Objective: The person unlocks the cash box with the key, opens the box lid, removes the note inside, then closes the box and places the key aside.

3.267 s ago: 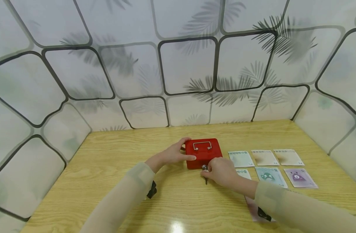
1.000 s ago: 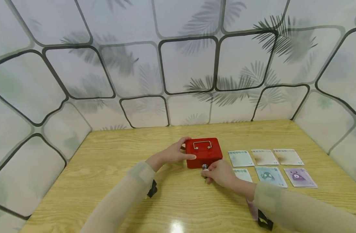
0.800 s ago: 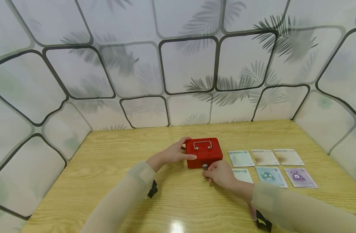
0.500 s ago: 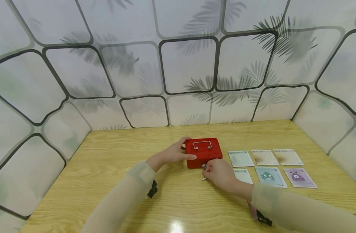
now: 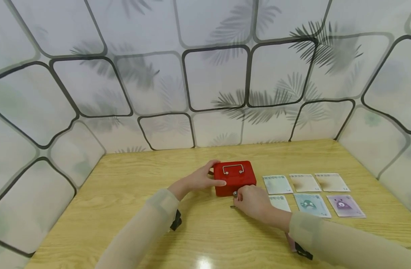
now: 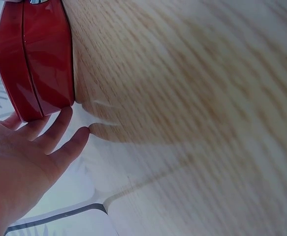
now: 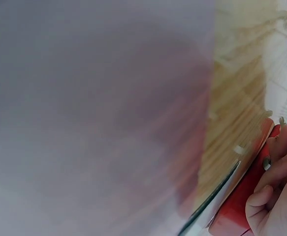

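Observation:
A small red cash box (image 5: 237, 175) with a wire handle on its lid stands on the table, lid down. My left hand (image 5: 202, 178) holds it at the left end, thumb on the lid's front edge and index finger at the back corner. In the left wrist view, the other fingers (image 6: 59, 130) touch the box's end. My right hand (image 5: 254, 201) is at the front, its fingers curled and pinching a key at the silver lock (image 5: 235, 194). The end of a key (image 5: 233, 206) sticks out below the thumb; the rest is hidden by the fingers.
Right of the box, several play banknotes lie in rows, among them a teal monster note (image 5: 311, 204) and a purple one (image 5: 346, 205). A pinkish note (image 5: 290, 242) is partly under the right forearm. A patterned curtain (image 5: 218, 78) encloses the wooden table (image 5: 141, 175).
The right hand has turned at the lock; the hanging key end has swung from pointing down to pointing left. The left hand and the cash box stay in place.

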Available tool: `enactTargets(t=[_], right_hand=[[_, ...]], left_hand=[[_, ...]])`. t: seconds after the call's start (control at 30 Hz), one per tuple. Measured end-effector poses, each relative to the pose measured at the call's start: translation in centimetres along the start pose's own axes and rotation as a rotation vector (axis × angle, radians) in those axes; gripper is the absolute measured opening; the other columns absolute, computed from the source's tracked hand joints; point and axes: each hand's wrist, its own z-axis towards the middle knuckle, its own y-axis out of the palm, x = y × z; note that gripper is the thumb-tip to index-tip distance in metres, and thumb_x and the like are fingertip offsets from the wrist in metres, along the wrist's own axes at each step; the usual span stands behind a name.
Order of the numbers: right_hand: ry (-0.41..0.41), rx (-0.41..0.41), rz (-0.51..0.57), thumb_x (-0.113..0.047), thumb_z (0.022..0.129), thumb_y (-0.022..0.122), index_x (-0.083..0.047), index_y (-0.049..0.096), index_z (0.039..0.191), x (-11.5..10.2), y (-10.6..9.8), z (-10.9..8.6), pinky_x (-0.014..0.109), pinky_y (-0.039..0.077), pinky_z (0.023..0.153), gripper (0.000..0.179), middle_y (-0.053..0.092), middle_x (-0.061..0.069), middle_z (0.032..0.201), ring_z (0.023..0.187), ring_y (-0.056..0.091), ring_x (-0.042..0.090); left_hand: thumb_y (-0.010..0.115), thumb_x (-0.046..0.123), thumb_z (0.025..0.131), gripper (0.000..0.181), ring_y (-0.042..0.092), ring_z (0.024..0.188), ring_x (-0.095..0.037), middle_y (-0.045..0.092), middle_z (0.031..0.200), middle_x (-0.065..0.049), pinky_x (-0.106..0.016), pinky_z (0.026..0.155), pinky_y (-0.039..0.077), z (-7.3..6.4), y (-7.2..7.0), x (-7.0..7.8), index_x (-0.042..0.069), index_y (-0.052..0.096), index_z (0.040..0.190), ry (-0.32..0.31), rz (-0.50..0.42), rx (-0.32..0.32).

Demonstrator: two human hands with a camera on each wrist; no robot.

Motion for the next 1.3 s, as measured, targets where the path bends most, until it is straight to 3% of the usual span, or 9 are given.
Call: enactTargets(t=[0.67,1.3], right_hand=[[-0.043,0.000,-0.032,-0.016,0.085,0.071,-0.017,0.046,0.051,-0.53,-0.15,-0.44,0.023,0.026,0.045,0.042,0.035,-0.010,0.046,0.046,0.034,0.006],[0.032,-0.066,-0.022,-0.015,0.084,0.067,-0.015,0.046,0.049,-0.55,0.15,-0.23,0.023,0.024,0.043,0.042,0.034,-0.008,0.042,0.041,0.033,0.008]], left_hand=[[0.075,0.031,0.087,0.081,0.053,0.120,-0.029,0.047,0.138,-0.008,-0.039,0.091,0.048,-0.27,-0.13,0.25,0.013,0.028,0.150,0.000,-0.022,-0.020],[0.074,0.034,0.087,0.077,0.054,0.119,-0.026,0.049,0.137,-0.007,-0.036,0.088,0.049,-0.57,0.24,0.40,0.017,0.031,0.149,-0.022,-0.027,-0.002]])
